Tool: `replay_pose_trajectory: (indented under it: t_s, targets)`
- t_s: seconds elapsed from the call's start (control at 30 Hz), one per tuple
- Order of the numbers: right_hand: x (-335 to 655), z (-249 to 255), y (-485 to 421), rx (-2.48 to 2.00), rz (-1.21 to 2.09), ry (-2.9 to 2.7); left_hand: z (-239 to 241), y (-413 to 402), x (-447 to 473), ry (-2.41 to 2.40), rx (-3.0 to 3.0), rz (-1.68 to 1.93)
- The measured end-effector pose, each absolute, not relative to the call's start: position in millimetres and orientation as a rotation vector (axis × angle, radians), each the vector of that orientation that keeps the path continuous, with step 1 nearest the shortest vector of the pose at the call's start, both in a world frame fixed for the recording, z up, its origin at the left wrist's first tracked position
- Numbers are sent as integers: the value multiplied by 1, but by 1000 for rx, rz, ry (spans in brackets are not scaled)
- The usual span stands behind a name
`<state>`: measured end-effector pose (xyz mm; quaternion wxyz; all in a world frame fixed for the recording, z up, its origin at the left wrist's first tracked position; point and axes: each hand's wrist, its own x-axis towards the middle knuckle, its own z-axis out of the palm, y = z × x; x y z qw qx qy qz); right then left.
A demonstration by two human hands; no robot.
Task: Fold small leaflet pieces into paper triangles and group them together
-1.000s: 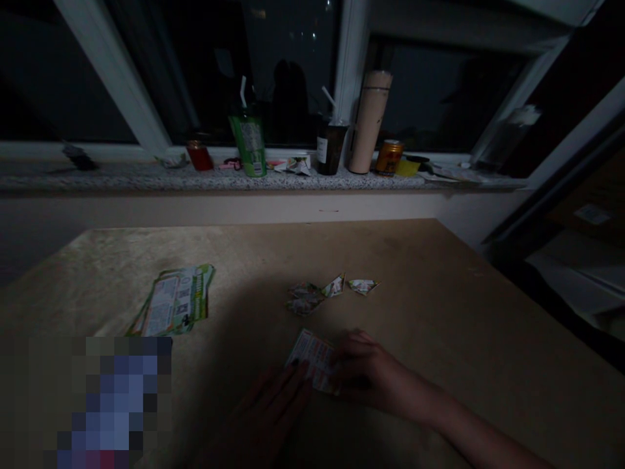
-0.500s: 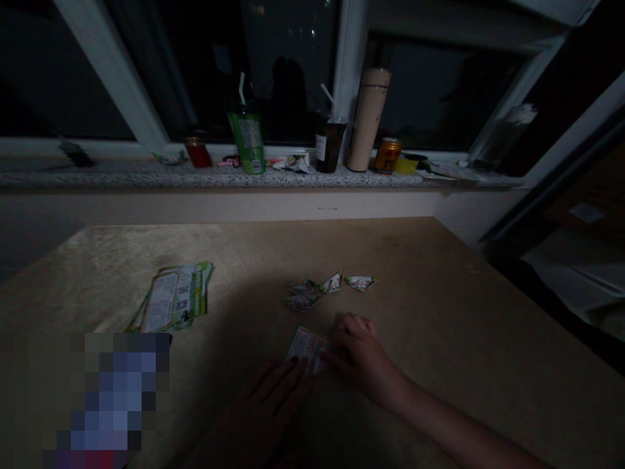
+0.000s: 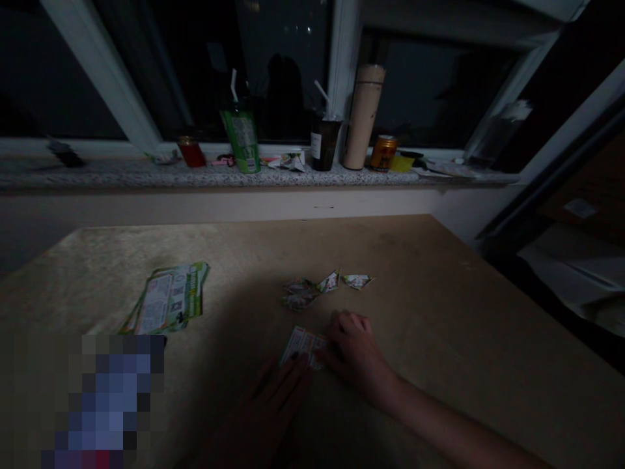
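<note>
A printed sheet of paper (image 3: pixel 301 343), small and dense with text, lies on the table between my hands. My left hand (image 3: pixel 273 387) is open, its fingers stretched flat over the sheet's near edge. At the right edge my right hand (image 3: pixel 354 342) is closed, with curled fingers and thumb on the paper; its fingertips are partly hidden. Beyond them lie several small folded paper pieces: a darker clump (image 3: pixel 299 294), an upright-looking folded piece (image 3: pixel 329 281) and a separate folded piece (image 3: pixel 359 281). To the left is a loose stack of green-and-white printed sheets (image 3: pixel 168 299).
The brown table (image 3: pixel 415 260) ends at a wall below a stone windowsill (image 3: pixel 195 177). On the sill stand a green cup (image 3: pixel 243 140), a dark cup (image 3: pixel 325 144), a tall flask (image 3: pixel 364 117), an orange can (image 3: pixel 383 154) and a red jar (image 3: pixel 191 152). Blurred blocks cover the lower left.
The whole view has shifted slightly, with things sitting a little further left. My hands keep nearly the same places on the sheet.
</note>
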<state>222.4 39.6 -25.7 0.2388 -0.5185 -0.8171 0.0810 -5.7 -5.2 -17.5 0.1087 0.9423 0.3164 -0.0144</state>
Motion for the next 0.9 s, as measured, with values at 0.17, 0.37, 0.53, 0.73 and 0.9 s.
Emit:
replay_pose_trajectory:
  t_s: [0.17,0.37,0.53,0.73,0.9]
  targets:
    - [221,-25,39,-1478,179,-2257,-23,-4,-6,933,2728,-58]
    - [220,-26,39,-1483,125,-2297,-21,-7,-3,955,2735,-78]
    - [220,-28,38,-1490,70,-2335,-25,-6,-4,950,2739,-75]
    - [218,-28,39,-1496,7,-2355,-4,-8,1,989,2696,-90]
    - [222,-25,33,-1293,12,-2352,-1,-6,4,972,2686,-135]
